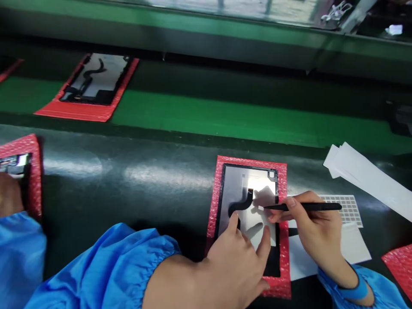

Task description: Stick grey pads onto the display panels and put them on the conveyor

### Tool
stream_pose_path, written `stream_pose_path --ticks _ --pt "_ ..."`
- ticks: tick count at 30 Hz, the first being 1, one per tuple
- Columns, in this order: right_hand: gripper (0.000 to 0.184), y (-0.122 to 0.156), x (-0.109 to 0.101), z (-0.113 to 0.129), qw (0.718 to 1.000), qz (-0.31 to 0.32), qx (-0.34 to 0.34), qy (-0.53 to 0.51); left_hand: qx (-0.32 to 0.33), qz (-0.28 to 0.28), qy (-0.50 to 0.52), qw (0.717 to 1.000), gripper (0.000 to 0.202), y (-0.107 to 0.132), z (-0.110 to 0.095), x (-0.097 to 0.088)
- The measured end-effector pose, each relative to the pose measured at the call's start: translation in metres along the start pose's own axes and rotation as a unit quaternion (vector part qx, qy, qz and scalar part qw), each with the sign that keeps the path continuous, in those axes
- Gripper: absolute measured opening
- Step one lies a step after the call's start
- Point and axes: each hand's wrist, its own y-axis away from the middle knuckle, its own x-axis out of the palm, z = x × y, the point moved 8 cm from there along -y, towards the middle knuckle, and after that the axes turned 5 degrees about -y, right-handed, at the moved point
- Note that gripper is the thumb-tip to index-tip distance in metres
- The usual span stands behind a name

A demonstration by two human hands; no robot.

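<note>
A tablet screen panel [227, 189] with a silvery back and black frame lies on a sheet of red bubble wrap [285, 257]. My left hand [233, 262] rests over its lower part, fingers apart. The index fingertip touches a black ribbon cable [240, 207] that curves across the panel. In my right hand [313, 231] is a pair of black tweezers [309, 207], held like a pen. Their tips are over the panel, right of the cable, at a small white piece [261, 208]. Under and beside my right hand lie a white sheet of small squares [347, 208] and plain white paper [357, 244].
A green conveyor belt [193, 111] runs behind the dark work surface [144, 193] and carries another panel [111, 73] on red wrap. White strips [373, 174] lie at right. A co-worker's hand [9, 195] works on a device at far left. More red bubble wrap [401, 266] shows at lower right.
</note>
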Motion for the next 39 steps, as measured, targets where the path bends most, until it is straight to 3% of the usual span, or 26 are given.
stream_pose_path --ticks 3,7,10,16,20,32,37,39 --pt "0.03 -0.002 0.039 -0.005 1.0 0.031 0.002 0.005 -0.012 0.015 0.007 1.0 0.086 0.007 0.011 0.013" --pt "0.037 -0.005 0.067 -0.015 0.999 0.015 0.005 0.03 -0.022 0.004 0.03 0.999 0.087 0.008 0.019 0.022" --pt "0.039 -0.009 0.076 -0.022 0.999 0.01 0.008 0.051 0.001 0.044 0.061 0.997 0.081 0.003 0.02 0.028" --pt "0.038 -0.012 0.078 -0.03 0.997 0.011 0.013 0.07 0.086 0.199 0.131 0.967 0.05 -0.009 0.026 0.033" --pt "0.034 -0.013 0.078 -0.029 0.996 0.026 0.01 0.082 0.101 0.243 0.136 0.955 0.043 -0.011 0.032 0.031" --pt "0.034 -0.014 0.075 -0.029 0.993 0.027 0.009 0.116 0.05 0.18 0.185 0.965 0.031 -0.009 0.027 0.042" --pt "0.034 -0.014 0.077 -0.025 0.992 0.029 -0.005 0.126 0.016 0.091 0.16 0.983 0.025 -0.005 0.03 0.04" --pt "0.033 -0.014 0.077 -0.026 0.992 0.029 -0.004 0.125 0.018 0.084 0.155 0.984 0.026 -0.005 0.031 0.039"
